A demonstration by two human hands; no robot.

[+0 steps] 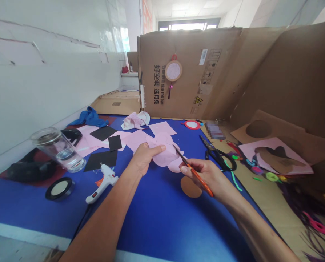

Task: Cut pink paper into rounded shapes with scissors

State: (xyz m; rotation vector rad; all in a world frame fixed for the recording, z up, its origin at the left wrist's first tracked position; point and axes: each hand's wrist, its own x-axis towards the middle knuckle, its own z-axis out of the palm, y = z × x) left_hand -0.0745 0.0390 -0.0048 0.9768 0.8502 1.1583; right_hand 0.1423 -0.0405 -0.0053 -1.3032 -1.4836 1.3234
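My left hand (144,159) pinches a pale pink sheet of paper (164,154) with scalloped, petal-like edges, thumb on top. My right hand (202,174) grips a slim tool (197,177) with an orange handle and a thin dark front end. Its tip points at the right part of the pink paper; I cannot tell whether it touches. A second scalloped pink piece (174,165) shows below the right edge of the paper. Near my right hand, on the blue table (157,214), lies a round tan disc (191,187).
On the left are a white glue gun (104,183), a glass jar of water (65,153), a tape roll (59,188) and black paper (101,161). Black-handled scissors (219,154) lie on the right beside coloured craft bits (256,170). Cardboard (189,80) stands behind.
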